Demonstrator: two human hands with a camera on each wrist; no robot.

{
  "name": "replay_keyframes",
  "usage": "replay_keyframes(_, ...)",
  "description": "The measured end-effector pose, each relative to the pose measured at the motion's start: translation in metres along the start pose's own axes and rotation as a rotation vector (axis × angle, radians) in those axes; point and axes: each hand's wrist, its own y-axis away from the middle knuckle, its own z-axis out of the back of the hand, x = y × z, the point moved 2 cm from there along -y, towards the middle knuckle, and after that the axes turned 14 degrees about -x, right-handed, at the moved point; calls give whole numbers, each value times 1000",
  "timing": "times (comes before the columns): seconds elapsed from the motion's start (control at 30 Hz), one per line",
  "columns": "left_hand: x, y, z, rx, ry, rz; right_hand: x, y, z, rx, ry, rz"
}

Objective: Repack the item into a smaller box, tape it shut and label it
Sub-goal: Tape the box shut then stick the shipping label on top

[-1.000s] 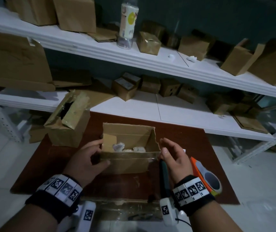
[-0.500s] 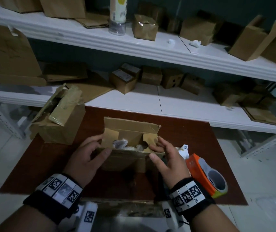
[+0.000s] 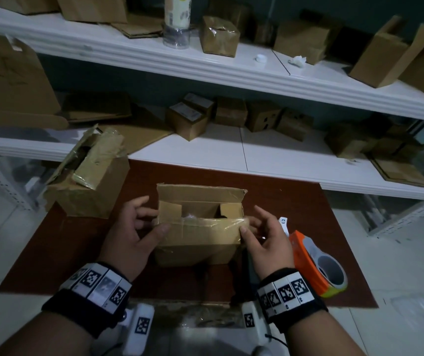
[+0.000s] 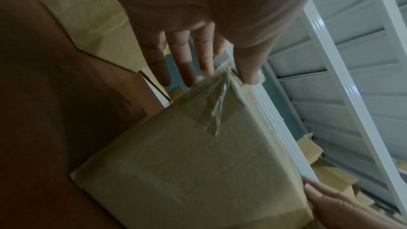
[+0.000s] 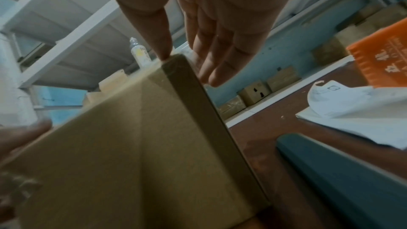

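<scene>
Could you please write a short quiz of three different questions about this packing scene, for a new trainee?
1. True or false: the small box between the hands is already taped fully shut.
2. Which tool lies beside the right hand on the brown mat? A) scissors B) orange tape dispenser C) stapler
3. Fill in: the left hand sets its thumb on the near top ___ of the box.

Key: 1 false: the far flap stands up and the top is open. 2 B. 3 edge.
</scene>
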Motion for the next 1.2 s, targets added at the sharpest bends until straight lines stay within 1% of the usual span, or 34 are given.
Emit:
replay_keyframes(0.13,7,-2,-3,20,-54,14,-3,-4,-4,-5,-2,-26)
replay_keyframes(0.2,6,-4,-5,37,-107,-47,-4,-4,-5,-2,21,-14)
replay_keyframes(0.3,-1,-6,-10,83,-149,-184,-4,-5,-6,17,43,14)
replay_keyframes(0.37,-4,-4,-13,113,-176,-220,-5,-6,-7,22,46,19)
replay_keyframes(0.43,-5,-3,-15,101,-196,-249,-6,-6,-8,21,51,35)
replay_keyframes(0.57,-1,-5,-13,61,-199,-237,-7,-6,-8,35,63,68)
replay_keyframes(0.67,-5,-2,-12,29,-259,-271,-9,-6,-8,33,68,98)
replay_keyframes(0.8,-9,1,-10,9,-300,-311,-9,-6,-8,61,60,91)
replay_keyframes(1.0,-4,3,-8,92,-383,-280,-11,-5,-10,88,68,133)
replay_keyframes(1.2,-7,6,-8,124,-463,-289,-13,-5,-16,97,130,220)
